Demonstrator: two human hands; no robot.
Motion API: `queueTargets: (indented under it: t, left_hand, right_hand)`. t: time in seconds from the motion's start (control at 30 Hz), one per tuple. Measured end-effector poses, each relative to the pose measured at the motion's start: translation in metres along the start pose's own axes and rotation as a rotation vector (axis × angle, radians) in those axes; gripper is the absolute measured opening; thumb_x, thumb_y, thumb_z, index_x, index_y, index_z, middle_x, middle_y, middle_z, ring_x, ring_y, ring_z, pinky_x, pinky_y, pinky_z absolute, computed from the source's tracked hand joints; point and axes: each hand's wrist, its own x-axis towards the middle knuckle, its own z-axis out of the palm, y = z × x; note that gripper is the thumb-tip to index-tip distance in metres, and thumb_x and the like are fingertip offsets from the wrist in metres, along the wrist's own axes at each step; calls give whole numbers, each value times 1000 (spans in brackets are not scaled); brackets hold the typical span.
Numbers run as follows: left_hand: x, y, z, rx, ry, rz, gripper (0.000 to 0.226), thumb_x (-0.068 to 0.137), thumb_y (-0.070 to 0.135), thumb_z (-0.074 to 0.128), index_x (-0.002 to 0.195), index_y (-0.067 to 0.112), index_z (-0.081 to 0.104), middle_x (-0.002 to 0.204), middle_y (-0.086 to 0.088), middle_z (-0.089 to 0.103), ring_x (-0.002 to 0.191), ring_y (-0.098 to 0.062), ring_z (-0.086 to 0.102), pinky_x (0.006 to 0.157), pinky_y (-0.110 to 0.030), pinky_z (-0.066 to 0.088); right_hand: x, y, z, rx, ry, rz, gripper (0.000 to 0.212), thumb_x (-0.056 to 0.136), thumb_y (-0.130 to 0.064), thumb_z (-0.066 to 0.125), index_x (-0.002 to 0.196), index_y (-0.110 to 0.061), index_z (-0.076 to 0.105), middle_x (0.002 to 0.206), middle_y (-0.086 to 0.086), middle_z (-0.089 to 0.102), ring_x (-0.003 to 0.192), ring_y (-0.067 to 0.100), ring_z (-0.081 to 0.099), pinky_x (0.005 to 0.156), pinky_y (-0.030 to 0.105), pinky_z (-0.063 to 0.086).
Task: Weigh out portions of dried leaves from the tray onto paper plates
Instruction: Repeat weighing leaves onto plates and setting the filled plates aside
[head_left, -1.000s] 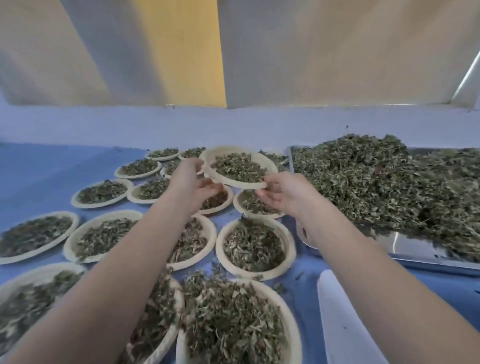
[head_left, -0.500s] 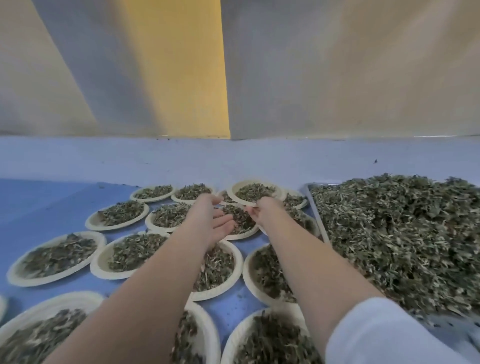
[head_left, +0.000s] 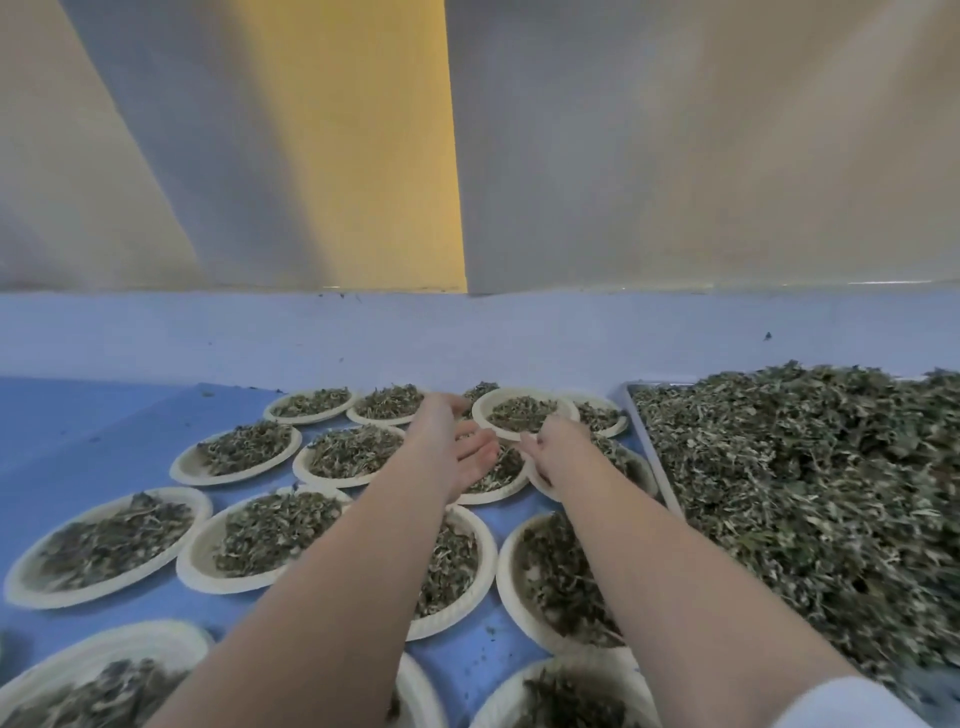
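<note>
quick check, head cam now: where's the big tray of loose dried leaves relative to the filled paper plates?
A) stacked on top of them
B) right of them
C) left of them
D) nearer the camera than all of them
B: the tray heaped with dried leaves sits on the right, its left rim running alongside the paper plates spread across the blue surface.

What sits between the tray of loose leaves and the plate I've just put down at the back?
Head view: one more filled plate lies between the tray and the just-placed plate, partly tucked under its right rim. Both hands hover near it.
</note>
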Motion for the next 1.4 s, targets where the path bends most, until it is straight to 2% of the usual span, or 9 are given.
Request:
queueTargets:
  t: [0.17, 0.23, 0.33, 0.5, 0.67, 0.87, 1.03, 1.23, 1.4]
  left_hand:
    - [-37, 10, -4, 21, -26, 56, 21, 92, 17, 50, 91, -3, 53, 85, -18, 62, 65, -26, 58, 58, -30, 51]
    - [-61, 10, -3, 19, -11, 85, 20, 92, 16, 50, 88, -3, 53, 82, -18, 62, 64, -26, 57, 60, -29, 50]
    - [-108, -1, 2, 11, 7, 91, 16, 92, 11, 48, 80, 0, 50, 70, -16, 59, 58, -23, 52, 55, -27, 45]
    - [-195, -36, 15, 20, -17, 156, 21, 90, -2, 44, 71, 1, 51, 41, -5, 52, 34, -13, 43, 36, -15, 35]
    - [-266, -88, 36, 212, -127, 306, 23, 91, 0, 48, 69, 6, 54, 57, -6, 56, 49, -16, 52, 59, -28, 43]
    - [-315, -155, 82, 379, -289, 508, 30, 92, 4, 42, 68, 16, 56, 63, -4, 53, 55, -16, 47, 48, -24, 35]
    - [-345, -194, 128, 564, -444, 653, 22, 92, 5, 42, 85, 10, 63, 96, -25, 65, 96, -40, 61, 82, -48, 52]
    - [-369, -236, 179, 1064, -592, 773, 25, 93, 20, 45, 113, 12, 58, 111, -9, 62, 105, -29, 57, 70, -33, 40]
    - [-367, -251, 197, 1275, -537, 716, 20, 85, 10, 46, 96, -1, 57, 91, -22, 58, 87, -34, 57, 49, -30, 31]
  right_hand:
    - [-49, -11, -15, 762, -169, 75, 34, 99, 2, 36, 132, 13, 39, 117, 27, 50, 88, 24, 57, 56, 20, 50]
    - [-81, -14, -24, 1023, -200, 194, 25, 96, 8, 35, 120, 11, 43, 109, 27, 54, 95, 30, 63, 55, 24, 54]
    - [-144, -16, -39, 1011, -320, 167, 13, 91, 8, 38, 94, 8, 51, 76, 18, 56, 58, 20, 56, 36, 19, 45]
    - [-253, 4, -88, 783, -303, -52, 18, 91, 2, 47, 80, -6, 58, 60, 8, 59, 46, 14, 49, 45, 21, 43]
    - [-339, 46, -148, 412, -119, -336, 18, 88, -3, 54, 91, -17, 65, 92, 10, 69, 82, 26, 65, 86, 46, 54]
    - [-401, 88, -227, -346, 296, -639, 25, 92, -11, 43, 106, -21, 61, 104, -3, 60, 95, 12, 55, 82, 20, 40]
    - [-429, 116, -292, -654, 445, -607, 32, 95, -13, 40, 121, -18, 57, 115, 5, 59, 108, 23, 54, 92, 35, 42]
    - [-437, 151, -371, -1069, 565, -427, 30, 91, -19, 45, 116, -17, 63, 115, 5, 58, 111, 26, 52, 87, 32, 44]
    - [-415, 175, -426, -1230, 434, -225, 23, 93, -13, 42, 106, -7, 61, 114, 7, 56, 111, 27, 51, 89, 37, 46]
